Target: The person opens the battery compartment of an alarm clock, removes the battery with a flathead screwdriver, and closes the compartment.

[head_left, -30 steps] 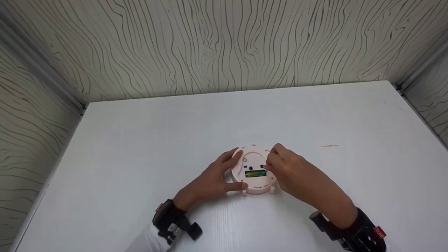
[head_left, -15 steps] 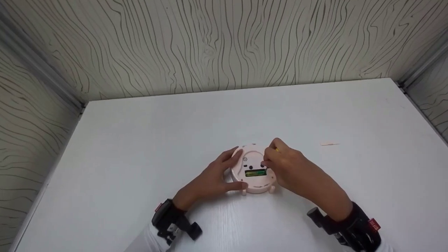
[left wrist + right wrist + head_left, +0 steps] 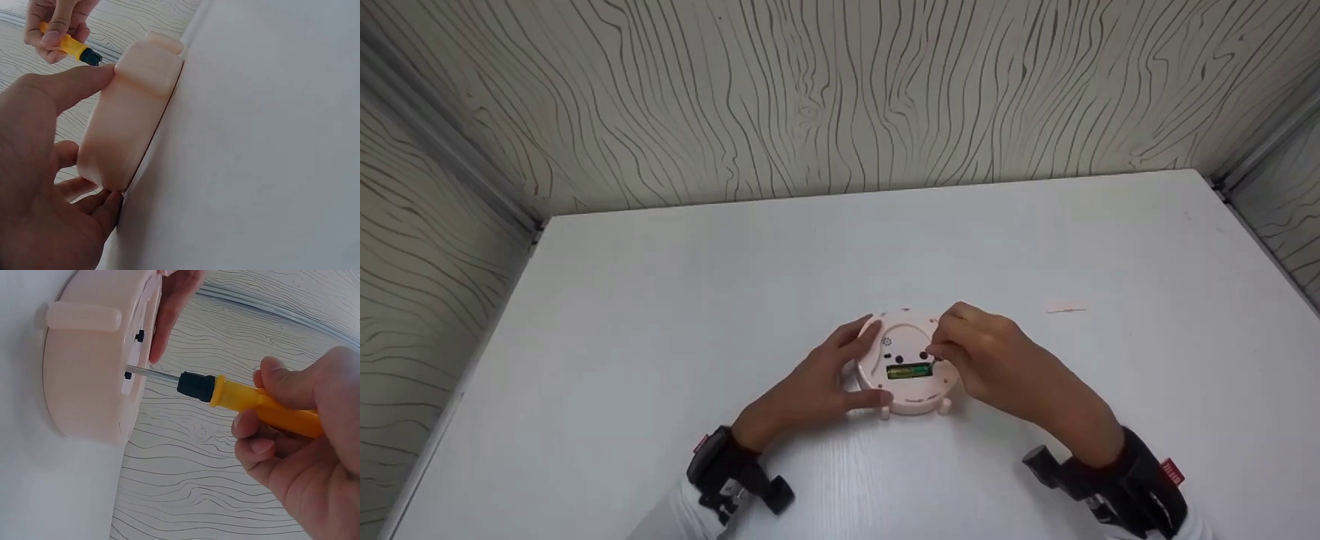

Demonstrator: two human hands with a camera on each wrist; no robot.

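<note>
A pale pink round alarm clock lies face down with its back up. A green battery shows in the uncovered slot in its back. My left hand grips the clock's left rim between thumb and fingers, also seen with the clock in the left wrist view. My right hand holds a screwdriver with a yellow handle and black collar. Its metal shaft reaches into the clock's back near the battery slot; the tip itself is hidden in the right wrist view.
A thin pale pink strip lies on the white table, right of the clock. Wood-patterned panels stand behind the table and at both sides. A black wrist camera mount sits on each forearm.
My right hand with the screwdriver shifts slightly left and up, then back to the right. The left hand keeps its grip, and the clock barely moves.
</note>
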